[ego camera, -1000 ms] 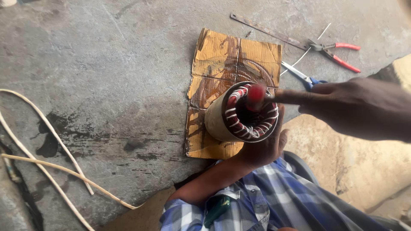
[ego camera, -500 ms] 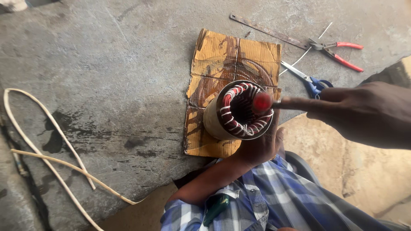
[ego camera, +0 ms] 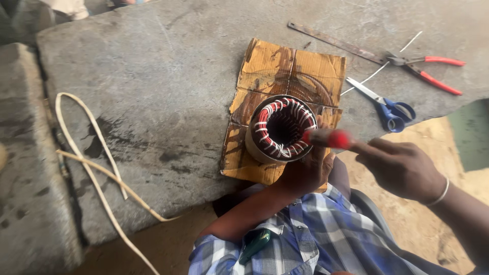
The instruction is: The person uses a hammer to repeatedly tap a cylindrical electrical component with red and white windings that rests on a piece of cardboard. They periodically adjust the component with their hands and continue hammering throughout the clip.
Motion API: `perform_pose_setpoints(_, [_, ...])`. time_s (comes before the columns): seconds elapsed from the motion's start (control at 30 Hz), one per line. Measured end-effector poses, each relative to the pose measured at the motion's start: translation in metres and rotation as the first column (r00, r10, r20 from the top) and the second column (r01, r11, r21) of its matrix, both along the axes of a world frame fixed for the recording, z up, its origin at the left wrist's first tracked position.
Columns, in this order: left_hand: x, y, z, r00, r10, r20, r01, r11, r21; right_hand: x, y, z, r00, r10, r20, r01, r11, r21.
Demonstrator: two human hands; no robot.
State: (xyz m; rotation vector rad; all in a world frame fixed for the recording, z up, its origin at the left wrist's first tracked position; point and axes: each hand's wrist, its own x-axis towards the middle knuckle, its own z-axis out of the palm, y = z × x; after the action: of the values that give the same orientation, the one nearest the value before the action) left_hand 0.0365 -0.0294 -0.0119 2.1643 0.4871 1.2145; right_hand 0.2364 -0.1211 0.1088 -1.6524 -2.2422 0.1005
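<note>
A round motor stator (ego camera: 279, 128) with red windings tied in white cord stands on a stained piece of cardboard (ego camera: 285, 76) on a concrete slab. My left hand (ego camera: 304, 173) grips the stator's near side from below. My right hand (ego camera: 402, 168) holds a red-handled tool (ego camera: 328, 138) whose blurred tip sits at the stator's right rim.
Blue-handled scissors (ego camera: 383, 104), red-handled pliers (ego camera: 427, 70) and a thin metal strip (ego camera: 333, 40) lie on the slab's far right. A loop of pale tubing (ego camera: 91, 163) trails off the left. The slab's front edge (ego camera: 168, 224) drops to sandy ground by my checked shirt.
The view has shifted, so the stator now sits further right and lower. My right hand has drawn the tool back from inside the bore to the stator's right rim.
</note>
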Motion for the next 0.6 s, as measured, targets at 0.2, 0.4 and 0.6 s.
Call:
perform_pose_setpoints(0.2, [0.006,-0.006,0.002,0.997,0.068,-0.030,-0.065,0.995,0.076,-0.002,0.007,0.016,0.998,0.057,0.002,-0.056,0.998,-0.025])
perform_pose_setpoints(0.4, [-0.004,-0.019,0.027,1.000,0.008,-0.031,-0.006,0.999,0.043,0.026,0.017,-0.018,0.968,-0.246,-0.055,0.249,0.967,0.050])
perform_pose_setpoints(0.6, [-0.020,-0.042,0.078,0.968,-0.054,-0.245,0.067,0.997,0.044,0.027,0.062,-0.046,0.963,-0.266,0.039,0.236,0.908,0.347])
